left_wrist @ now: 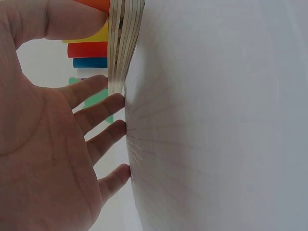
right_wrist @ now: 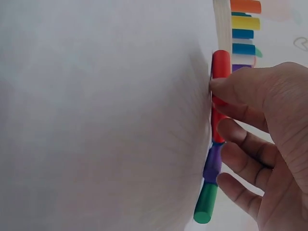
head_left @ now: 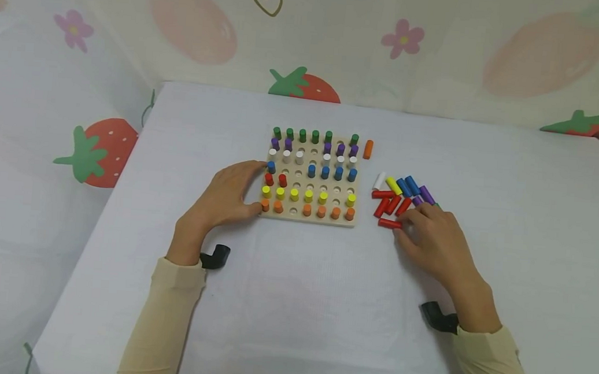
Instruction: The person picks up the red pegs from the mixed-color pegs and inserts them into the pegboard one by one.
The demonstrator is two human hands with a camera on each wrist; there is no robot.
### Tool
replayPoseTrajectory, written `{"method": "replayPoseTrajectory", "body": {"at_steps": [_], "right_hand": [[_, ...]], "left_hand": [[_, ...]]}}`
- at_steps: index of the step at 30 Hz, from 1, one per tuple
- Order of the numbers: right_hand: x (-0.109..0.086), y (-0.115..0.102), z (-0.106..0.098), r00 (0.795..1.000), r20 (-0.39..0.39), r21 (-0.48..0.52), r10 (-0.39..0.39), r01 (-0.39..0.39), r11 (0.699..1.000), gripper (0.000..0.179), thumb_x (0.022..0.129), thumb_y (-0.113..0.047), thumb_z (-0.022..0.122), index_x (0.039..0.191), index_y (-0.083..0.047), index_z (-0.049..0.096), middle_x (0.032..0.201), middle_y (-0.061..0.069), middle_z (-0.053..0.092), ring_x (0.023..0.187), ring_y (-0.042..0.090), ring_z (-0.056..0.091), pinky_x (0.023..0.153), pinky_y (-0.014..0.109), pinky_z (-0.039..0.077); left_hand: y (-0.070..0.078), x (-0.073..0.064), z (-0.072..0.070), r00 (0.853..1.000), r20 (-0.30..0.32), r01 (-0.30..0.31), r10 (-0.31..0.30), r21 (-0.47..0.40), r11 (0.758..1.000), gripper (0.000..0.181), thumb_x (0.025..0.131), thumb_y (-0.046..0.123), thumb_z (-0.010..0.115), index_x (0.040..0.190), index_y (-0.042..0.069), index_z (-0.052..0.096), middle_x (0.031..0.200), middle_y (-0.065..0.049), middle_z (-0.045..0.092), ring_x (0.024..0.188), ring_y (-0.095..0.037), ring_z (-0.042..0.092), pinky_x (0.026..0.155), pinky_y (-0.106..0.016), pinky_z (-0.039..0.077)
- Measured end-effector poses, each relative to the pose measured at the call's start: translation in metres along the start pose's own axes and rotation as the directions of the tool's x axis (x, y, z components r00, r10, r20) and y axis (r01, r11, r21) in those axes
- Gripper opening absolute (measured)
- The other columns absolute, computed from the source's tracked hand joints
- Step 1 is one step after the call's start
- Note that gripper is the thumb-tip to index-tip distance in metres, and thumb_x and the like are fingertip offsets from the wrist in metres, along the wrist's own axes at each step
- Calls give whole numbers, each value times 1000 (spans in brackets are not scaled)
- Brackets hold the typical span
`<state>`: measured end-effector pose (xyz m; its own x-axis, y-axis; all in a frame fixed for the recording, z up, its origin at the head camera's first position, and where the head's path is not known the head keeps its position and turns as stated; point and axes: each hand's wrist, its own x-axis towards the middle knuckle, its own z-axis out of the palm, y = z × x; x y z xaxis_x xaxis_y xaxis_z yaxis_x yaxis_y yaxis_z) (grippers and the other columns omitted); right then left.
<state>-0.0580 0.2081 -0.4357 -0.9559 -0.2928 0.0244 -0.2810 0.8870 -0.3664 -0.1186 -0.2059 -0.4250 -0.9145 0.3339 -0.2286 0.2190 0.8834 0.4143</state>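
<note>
A wooden pegboard (head_left: 323,221) stands in the middle of the head view, with rows of coloured pegs upright in its holes. My left hand (head_left: 226,193) is at its left side, thumb near the front corner and fingers stretched along the edge. In the left wrist view the thumb rests against the board's side and other fingertips touch the table. My right hand (head_left: 438,246) pinches one end of a red peg (head_left: 389,223) between thumb and index finger, low at the table. Its other fingers hang over a purple peg (right_wrist: 212,166) and a green peg (right_wrist: 206,204).
Beside the right hand lies a loose group of pegs: several red, a white peg (head_left: 379,181), a yellow peg (head_left: 394,186), blue and purple ones. One orange peg (head_left: 368,149) lies by the board's back right corner. A white cloth (head_left: 296,314) covers the table.
</note>
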Motion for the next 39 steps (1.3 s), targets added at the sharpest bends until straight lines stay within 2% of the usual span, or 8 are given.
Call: {"method": "replayPoseTrajectory", "body": {"at_steps": [5,11,14,20,29,39], "right_hand": [[1,0,-2,999,-35,16,-16,16,1000,27,89,-19,81,111,-4,76,103,15,76,99,34,69,100,60,56],[3,-4,-3,992,-106,56,-64,70,996,23,89,-15,81,109,-6,75,98,13,76,92,30,70,89,54,59],[5,-6,-4,993,-100,72,-66,73,995,23,89,-14,80,110,-6,75,98,12,76,91,29,70,85,52,61],[8,-10,-5,995,-70,90,-73,80,993,23,89,-12,79,111,-7,75,102,12,76,95,28,69,87,51,62],[17,-14,-2,980,-121,81,-160,170,982,24,87,-13,84,108,-8,76,101,9,75,96,25,68,85,46,63],[27,-22,-6,985,-70,31,-158,161,987,23,90,-17,81,111,-8,75,97,8,75,88,24,65,78,41,58]], "left_hand": [[0,0,1,1000,-2,-6,6,-1,1000,88,86,37,61,166,12,33,173,-13,35,162,-36,29,134,-62,21],[-1,0,0,1000,-13,-13,13,-7,1000,88,86,36,62,165,11,33,172,-13,37,162,-36,29,133,-62,21],[-2,0,1,1000,-14,-12,12,-7,1000,88,86,36,62,165,11,34,172,-13,36,162,-36,29,134,-62,21],[-2,-1,2,1000,-15,-10,10,-4,1000,88,86,38,62,165,12,34,172,-12,36,162,-35,29,134,-62,21],[1,-3,-1,1000,-9,-6,6,-9,1000,89,86,37,61,166,12,32,173,-12,35,163,-35,27,134,-62,20],[2,-3,-1,1000,-12,-3,3,-11,1000,89,85,36,60,166,12,33,172,-12,36,163,-34,28,135,-61,19]]}}
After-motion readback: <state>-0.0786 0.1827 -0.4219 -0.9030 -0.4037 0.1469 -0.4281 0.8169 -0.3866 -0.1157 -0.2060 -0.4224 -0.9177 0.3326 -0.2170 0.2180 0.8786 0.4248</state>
